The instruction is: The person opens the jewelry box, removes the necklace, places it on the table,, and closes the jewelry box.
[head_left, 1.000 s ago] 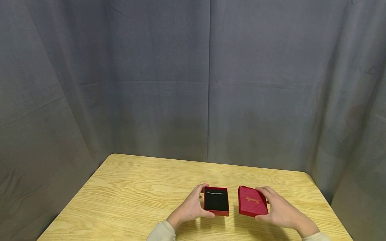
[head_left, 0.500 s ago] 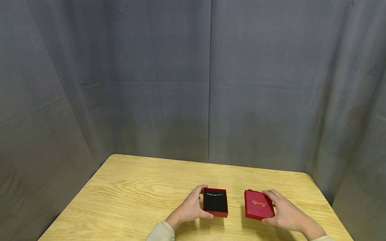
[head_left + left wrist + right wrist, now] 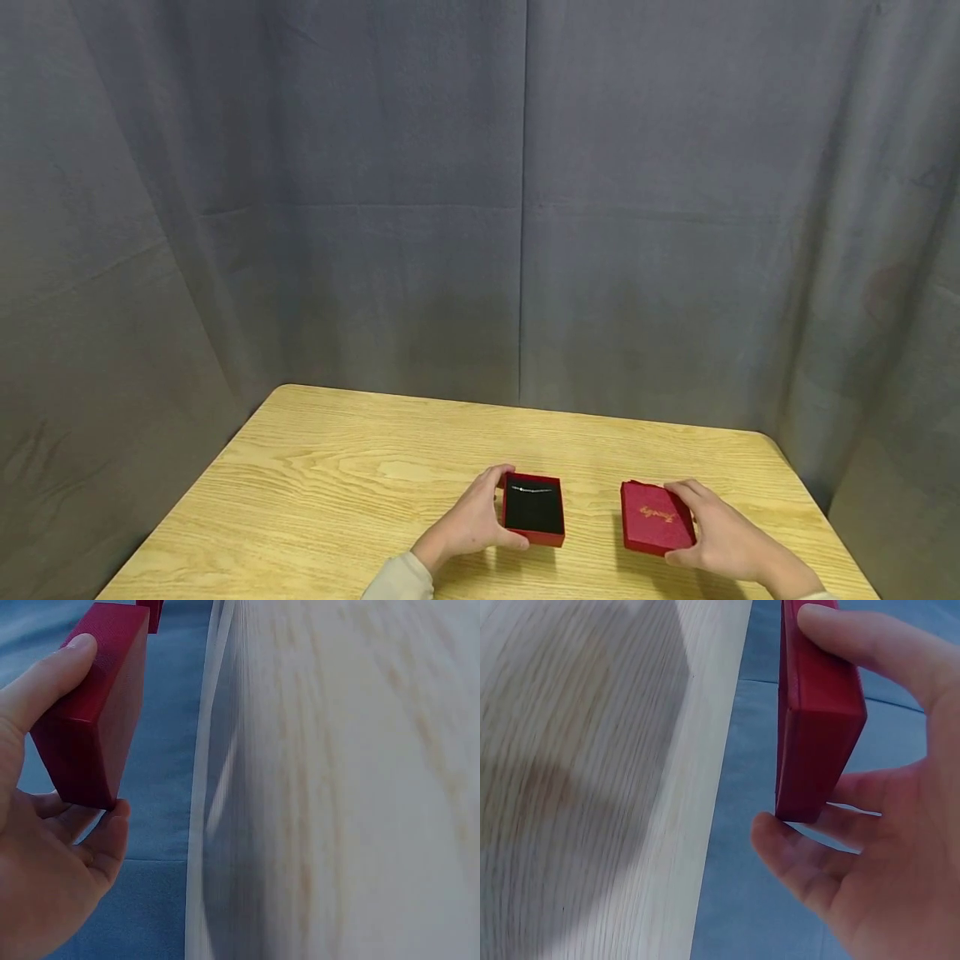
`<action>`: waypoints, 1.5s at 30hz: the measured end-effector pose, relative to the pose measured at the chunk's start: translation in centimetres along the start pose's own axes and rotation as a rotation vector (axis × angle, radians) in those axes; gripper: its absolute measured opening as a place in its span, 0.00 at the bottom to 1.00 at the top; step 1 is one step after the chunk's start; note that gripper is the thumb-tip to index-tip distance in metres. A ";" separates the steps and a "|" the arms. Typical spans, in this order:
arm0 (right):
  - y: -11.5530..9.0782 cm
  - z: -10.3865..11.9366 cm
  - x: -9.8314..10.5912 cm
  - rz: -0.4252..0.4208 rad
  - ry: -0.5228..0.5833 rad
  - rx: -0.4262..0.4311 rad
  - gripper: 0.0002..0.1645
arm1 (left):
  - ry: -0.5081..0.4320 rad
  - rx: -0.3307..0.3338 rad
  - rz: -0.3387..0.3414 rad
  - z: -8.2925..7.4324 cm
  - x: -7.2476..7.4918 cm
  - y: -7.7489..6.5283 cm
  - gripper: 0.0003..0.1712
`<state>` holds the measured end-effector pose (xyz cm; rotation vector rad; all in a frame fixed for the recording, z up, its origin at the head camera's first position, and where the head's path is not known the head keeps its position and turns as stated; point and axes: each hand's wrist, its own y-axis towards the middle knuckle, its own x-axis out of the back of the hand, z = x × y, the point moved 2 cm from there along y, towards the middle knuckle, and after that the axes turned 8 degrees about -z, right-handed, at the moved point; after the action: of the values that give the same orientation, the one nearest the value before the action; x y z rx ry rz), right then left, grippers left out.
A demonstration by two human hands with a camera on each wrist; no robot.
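So the gap's getting bigger: compared with a second ago, the lid (image 3: pixel 657 518) has drifted further right and a bit nearer the person, while the box (image 3: pixel 535 539) has barely budged, just edging slightly closer too. They're well apart now, with bare tabletop (image 3: pixel 360 483) showing between them. The left hand (image 3: pixel 476 517) has its grip on the box, thumb along the near side and fingers round the far side, and the right hand (image 3: pixel 716 533) grips the lid pretty much the same way, gold lettering facing up. From the shadows and the wrist views, both pieces look to be held up off the tabletop, not sitting on it. The box is open side up, and there's a thin silvery chain (image 3: pixel 531 490) lying across the far part of the black pad (image 3: pixel 533 514), same spot as before as far as I can see. My read: the lid's properly clear, so the opening bit looks done and the chain's uncovered. Can't tell whether anything fastens it to the pad, it's too small from here.
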<state>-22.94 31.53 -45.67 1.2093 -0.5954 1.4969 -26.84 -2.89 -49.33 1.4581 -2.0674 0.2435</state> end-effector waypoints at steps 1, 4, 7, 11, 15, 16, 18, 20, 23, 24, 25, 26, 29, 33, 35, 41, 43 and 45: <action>-0.1 -0.1 0.0 -0.002 -0.006 -0.001 0.51 | 0.005 0.000 0.003 0.0 0.0 0.0 0.58; -0.2 -0.4 -0.2 -0.017 -0.015 0.013 0.50 | 0.024 0.004 0.011 0.1 0.1 -0.1 0.58; -0.3 -0.6 -0.3 -0.005 -0.013 0.014 0.49 | 0.034 0.008 0.018 0.1 0.0 -0.1 0.58; -0.3 -1.0 -0.5 0.053 -0.003 -0.023 0.51 | 0.038 0.024 0.032 0.2 -0.1 -0.1 0.58; -0.5 -1.3 -0.6 0.083 0.015 -0.037 0.51 | 0.027 0.040 0.043 0.6 -0.1 -0.1 0.58; -0.6 -1.4 -0.6 0.084 0.022 -0.035 0.50 | 0.020 0.044 0.045 0.6 -0.1 -0.1 0.58; -0.7 -1.5 -0.7 0.088 0.030 -0.036 0.50 | 0.003 0.050 0.048 0.8 -0.1 -0.2 0.58; -0.8 -1.6 -0.7 0.097 0.039 -0.032 0.49 | -0.011 0.054 0.049 0.8 0.0 -0.2 0.58; -0.8 -1.8 -0.8 0.111 0.035 -0.035 0.49 | -0.026 0.063 0.052 1.0 0.0 -0.2 0.58; -0.8 -1.9 -0.9 0.117 0.033 -0.037 0.50 | -0.027 0.067 0.054 1.0 0.0 -0.2 0.58; -0.9 -1.9 -0.9 0.121 0.031 -0.037 0.50 | -0.031 0.070 0.054 1.1 0.0 -0.2 0.58; -0.9 -2.0 -0.9 0.122 0.028 -0.037 0.50 | -0.033 0.073 0.055 1.1 0.0 -0.2 0.58; -0.9 -2.2 -1.0 0.131 0.025 -0.044 0.50 | -0.029 0.073 0.056 1.3 -0.1 -0.2 0.58; -0.9 -2.4 -1.0 0.150 0.033 -0.048 0.50 | -0.027 0.061 0.058 1.5 -0.2 -0.1 0.58; -1.0 -2.5 -1.0 0.162 0.040 -0.049 0.50 | -0.025 0.056 0.061 1.5 -0.1 -0.1 0.57; -1.0 -2.8 -1.2 0.194 0.045 -0.083 0.52 | 0.010 0.052 0.070 1.5 -0.1 -0.2 0.57; -1.0 -2.8 -1.3 0.201 0.046 -0.091 0.52 | 0.026 0.052 0.073 1.5 -0.1 -0.2 0.58; -1.1 -2.8 -1.3 0.206 0.054 -0.090 0.52 | 0.034 0.058 0.078 1.5 -0.1 -0.2 0.58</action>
<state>-23.09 33.74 -48.11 1.0605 -0.7610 1.6505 -27.15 -3.60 -50.66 1.3984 -2.1082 0.3596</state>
